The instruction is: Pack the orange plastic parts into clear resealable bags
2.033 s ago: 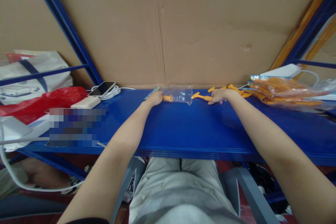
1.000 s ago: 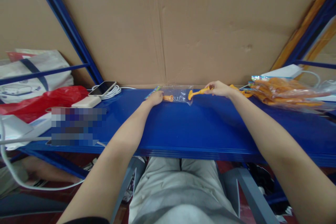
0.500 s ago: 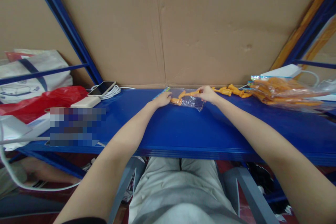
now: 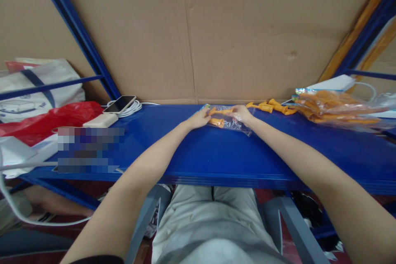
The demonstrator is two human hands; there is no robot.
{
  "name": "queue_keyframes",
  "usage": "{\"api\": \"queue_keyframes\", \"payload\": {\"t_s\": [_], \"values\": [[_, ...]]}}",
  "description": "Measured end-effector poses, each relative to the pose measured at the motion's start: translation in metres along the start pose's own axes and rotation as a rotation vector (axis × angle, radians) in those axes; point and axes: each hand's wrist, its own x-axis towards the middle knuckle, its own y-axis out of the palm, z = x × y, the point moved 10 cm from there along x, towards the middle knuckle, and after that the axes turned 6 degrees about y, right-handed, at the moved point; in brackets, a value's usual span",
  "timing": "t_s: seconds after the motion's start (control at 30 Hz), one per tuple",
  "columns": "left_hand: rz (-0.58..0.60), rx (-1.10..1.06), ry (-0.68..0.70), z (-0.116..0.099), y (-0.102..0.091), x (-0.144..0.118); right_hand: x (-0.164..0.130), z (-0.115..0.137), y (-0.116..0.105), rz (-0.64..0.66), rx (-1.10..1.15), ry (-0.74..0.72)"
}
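A small clear plastic bag (image 4: 232,124) lies on the blue shelf (image 4: 216,152) near the cardboard back wall. My left hand (image 4: 199,119) grips the bag's left end. My right hand (image 4: 241,114) is closed on a long orange plastic piece (image 4: 220,111) that reaches into the bag. A second, shorter orange piece (image 4: 218,122) lies inside the bag. A few loose orange pieces (image 4: 272,107) rest on the shelf just right of my right hand.
Filled bags of orange pieces (image 4: 334,109) are piled at the right. A phone (image 4: 120,104) on a white cable, a white charger block (image 4: 100,121), a red bag (image 4: 46,121) and a white tote (image 4: 37,86) sit at the left. Blue rack posts (image 4: 77,33) flank the cardboard wall (image 4: 216,29).
My right hand picked an orange piece from the loose ones at the right and carried it left into the bag. My left hand and the bag shifted right, toward the middle.
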Motion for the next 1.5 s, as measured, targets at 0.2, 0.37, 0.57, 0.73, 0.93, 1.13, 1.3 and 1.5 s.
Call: {"api": "queue_keyframes", "payload": {"t_s": [0.2,0.37,0.57,0.73,0.93,1.13,1.3,1.5], "values": [[-0.030,-0.167,-0.031,0.009,0.001,0.004,0.004,0.002,0.000,0.003,-0.016,-0.064],[-0.027,-0.184,0.048,0.006,0.001,0.006,0.009,-0.005,-0.001,-0.035,-0.049,-0.034],[-0.039,-0.038,0.060,0.000,-0.005,0.002,0.010,-0.007,0.005,-0.004,0.043,-0.022],[0.000,0.067,0.088,-0.010,-0.006,-0.002,0.013,-0.009,0.013,0.029,0.165,-0.020],[0.044,0.109,0.079,-0.012,-0.005,-0.005,0.018,-0.016,0.011,-0.004,0.159,0.006],[0.067,0.185,-0.010,0.001,-0.008,-0.005,0.017,-0.004,0.016,0.126,0.143,-0.120],[0.101,0.291,-0.071,0.013,-0.015,-0.007,0.026,-0.002,-0.020,-0.120,-0.070,-0.105],[-0.026,0.412,-0.197,0.031,-0.041,-0.014,0.019,-0.009,-0.082,-0.435,-0.728,-0.063]]}}
